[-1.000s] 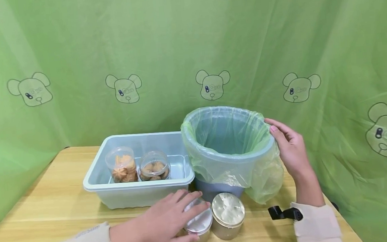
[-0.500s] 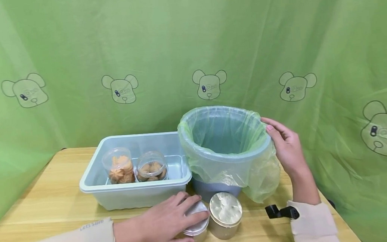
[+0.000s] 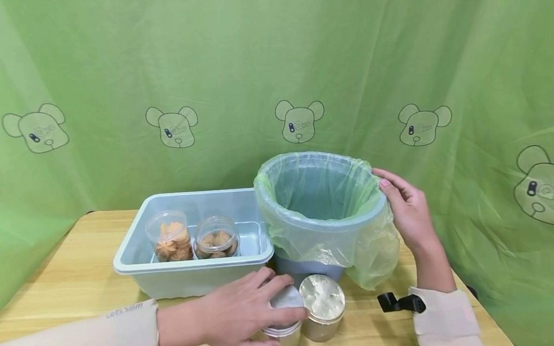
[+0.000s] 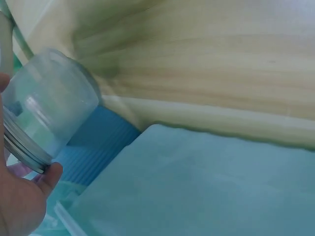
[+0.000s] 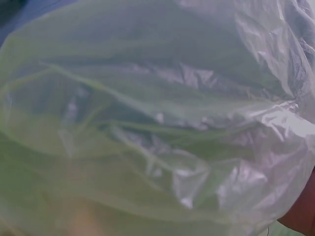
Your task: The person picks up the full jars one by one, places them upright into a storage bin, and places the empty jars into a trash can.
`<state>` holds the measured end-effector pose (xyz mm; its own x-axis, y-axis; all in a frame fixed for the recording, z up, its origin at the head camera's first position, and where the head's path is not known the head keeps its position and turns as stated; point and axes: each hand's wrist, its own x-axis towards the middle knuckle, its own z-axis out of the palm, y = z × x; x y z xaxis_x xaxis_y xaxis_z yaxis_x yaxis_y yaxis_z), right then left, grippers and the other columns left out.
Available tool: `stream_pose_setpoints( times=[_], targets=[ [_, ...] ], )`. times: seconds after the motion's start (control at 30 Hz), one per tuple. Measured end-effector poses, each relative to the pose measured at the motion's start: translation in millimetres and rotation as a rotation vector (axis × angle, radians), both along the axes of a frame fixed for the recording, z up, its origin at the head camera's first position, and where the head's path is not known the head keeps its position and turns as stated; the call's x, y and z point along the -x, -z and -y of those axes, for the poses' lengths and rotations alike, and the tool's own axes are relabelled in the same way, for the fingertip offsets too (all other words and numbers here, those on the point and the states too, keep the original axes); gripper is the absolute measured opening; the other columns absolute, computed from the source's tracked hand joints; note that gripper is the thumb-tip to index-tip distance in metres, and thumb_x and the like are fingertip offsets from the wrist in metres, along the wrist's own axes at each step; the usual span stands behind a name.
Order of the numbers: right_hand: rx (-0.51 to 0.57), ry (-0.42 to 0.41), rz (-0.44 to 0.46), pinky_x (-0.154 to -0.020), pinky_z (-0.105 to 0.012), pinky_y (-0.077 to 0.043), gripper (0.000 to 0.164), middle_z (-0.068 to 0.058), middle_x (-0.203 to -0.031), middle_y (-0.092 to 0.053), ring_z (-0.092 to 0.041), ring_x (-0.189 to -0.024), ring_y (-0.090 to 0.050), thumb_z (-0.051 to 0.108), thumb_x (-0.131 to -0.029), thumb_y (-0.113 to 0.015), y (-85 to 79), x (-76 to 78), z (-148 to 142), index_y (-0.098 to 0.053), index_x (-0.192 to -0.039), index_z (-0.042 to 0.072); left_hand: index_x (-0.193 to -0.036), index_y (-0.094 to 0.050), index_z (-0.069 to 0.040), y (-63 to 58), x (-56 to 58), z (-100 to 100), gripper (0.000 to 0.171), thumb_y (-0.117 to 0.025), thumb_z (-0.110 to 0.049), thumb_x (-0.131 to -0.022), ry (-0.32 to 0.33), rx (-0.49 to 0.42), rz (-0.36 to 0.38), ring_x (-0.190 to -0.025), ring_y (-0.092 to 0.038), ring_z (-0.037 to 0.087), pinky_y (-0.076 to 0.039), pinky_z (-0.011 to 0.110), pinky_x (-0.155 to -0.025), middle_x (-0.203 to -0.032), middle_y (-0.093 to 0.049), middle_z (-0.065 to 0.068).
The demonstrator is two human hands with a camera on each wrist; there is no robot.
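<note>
Head: four jars [image 3: 322,298] [image 3: 287,344] [image 3: 172,244] [image 3: 216,246], one bin [image 3: 308,269]

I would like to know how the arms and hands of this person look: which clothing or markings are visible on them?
The left hand and the right hand wear no gloves. The left sleeve is cream, with small dark lettering near the wrist that seems to read "Lets Slim". The right sleeve is cream too; a small black piece sticks out at its wrist end.

Free space above bin [image 3: 308,268], tub [image 3: 193,280] alongside
</note>
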<state>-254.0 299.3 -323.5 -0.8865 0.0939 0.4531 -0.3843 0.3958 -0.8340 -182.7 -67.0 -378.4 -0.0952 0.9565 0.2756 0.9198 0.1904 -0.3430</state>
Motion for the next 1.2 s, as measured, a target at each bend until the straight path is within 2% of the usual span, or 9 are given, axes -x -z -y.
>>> stream_pose_setpoints(
  times=[0.27, 0.43, 0.53, 0.73, 0.9, 0.97, 1.07, 1.2],
  targets=[
    [0.023, 0.000, -0.002, -0.100, -0.016, -0.040, 0.047, -0.001, -0.150, -0.054, -0.009, -0.131, -0.048, 0.039, -0.107, -0.051, 0.2, 0.2, 1.3, -0.058, -0.146, 0.014, -0.147, -0.049, -0.026, -27.5, -9.8, -0.6, 0.060, -0.050, -0.055, -0.094, 0.060, -0.017, -0.091, -0.103, -0.050, 0.025, -0.042, 0.034, -0.088, -0.135, -0.050, 0.016],
    [0.036, -0.010, -0.043, -0.098, -0.012, -0.041, 0.046, -0.001, -0.147, -0.057, -0.008, -0.131, -0.049, 0.033, -0.107, -0.053, 1.1, 1.6, 1.6, -0.059, -0.145, 0.009, -0.148, -0.048, -0.026, -54.1, -12.8, 0.8, 0.060, -0.048, -0.055, -0.095, 0.095, -0.002, -0.107, -0.108, -0.051, 0.025, -0.043, 0.035, -0.087, -0.134, -0.051, 0.016],
    [0.032, -0.011, -0.049, -0.097, -0.011, -0.040, 0.046, -0.001, -0.147, -0.057, -0.007, -0.130, -0.049, 0.033, -0.107, -0.053, 1.3, 2.2, 1.2, -0.059, -0.145, 0.008, -0.148, -0.048, -0.027, -71.9, -11.7, 2.1, 0.060, -0.048, -0.056, -0.095, 0.116, 0.007, -0.112, -0.104, -0.051, 0.026, -0.044, 0.034, -0.086, -0.134, -0.051, 0.016],
    [0.023, -0.009, -0.038, -0.094, -0.013, -0.040, 0.047, -0.002, -0.147, -0.056, -0.008, -0.125, -0.049, 0.035, -0.107, -0.052, 1.7, 2.1, 1.2, -0.058, -0.146, 0.011, -0.149, -0.047, -0.027, -106.6, -7.0, 2.4, 0.061, -0.048, -0.056, -0.096, 0.145, 0.033, -0.116, -0.097, -0.051, 0.026, -0.046, 0.033, -0.079, -0.138, -0.049, 0.018],
    [0.016, -0.006, -0.040, -0.094, -0.015, -0.040, 0.047, -0.002, -0.147, -0.056, -0.009, -0.122, -0.049, 0.036, -0.108, -0.051, 2.0, 1.1, -0.2, -0.058, -0.146, 0.011, -0.152, -0.045, -0.025, -135.5, -0.2, 0.2, 0.064, -0.051, -0.055, -0.096, 0.148, 0.043, -0.080, -0.100, -0.050, 0.026, -0.046, 0.034, -0.084, -0.139, -0.049, 0.019],
    [0.007, -0.001, -0.043, -0.094, -0.014, -0.040, 0.047, -0.002, -0.148, -0.056, -0.007, -0.124, -0.048, 0.036, -0.108, -0.050, 1.7, 0.9, -0.9, -0.058, -0.146, 0.011, -0.152, -0.046, -0.025, -146.5, 3.4, -0.3, 0.064, -0.052, -0.054, -0.096, 0.142, 0.040, -0.063, -0.099, -0.049, 0.025, -0.046, 0.035, -0.084, -0.140, -0.049, 0.019],
    [-0.003, -0.001, -0.047, -0.091, -0.016, -0.040, 0.047, -0.001, -0.146, -0.057, -0.010, -0.118, -0.049, 0.037, -0.108, -0.050, 1.4, 0.8, -1.0, -0.058, -0.147, 0.013, -0.151, -0.047, -0.026, -162.2, 9.7, 0.1, 0.063, -0.054, -0.053, -0.095, 0.128, 0.032, -0.042, -0.095, -0.048, 0.024, -0.044, 0.035, -0.082, -0.139, -0.050, 0.018],
    [-0.013, 0.000, -0.041, -0.088, -0.018, -0.040, 0.047, 0.001, -0.143, -0.057, -0.012, -0.111, -0.049, 0.038, -0.108, -0.049, 1.6, 0.4, -0.6, -0.057, -0.148, 0.015, -0.151, -0.048, -0.025, -182.4, 20.7, 0.3, 0.063, -0.055, -0.051, -0.095, 0.121, 0.005, 0.008, -0.101, -0.048, 0.023, -0.045, 0.036, -0.086, -0.140, -0.049, 0.016]
  ],
)
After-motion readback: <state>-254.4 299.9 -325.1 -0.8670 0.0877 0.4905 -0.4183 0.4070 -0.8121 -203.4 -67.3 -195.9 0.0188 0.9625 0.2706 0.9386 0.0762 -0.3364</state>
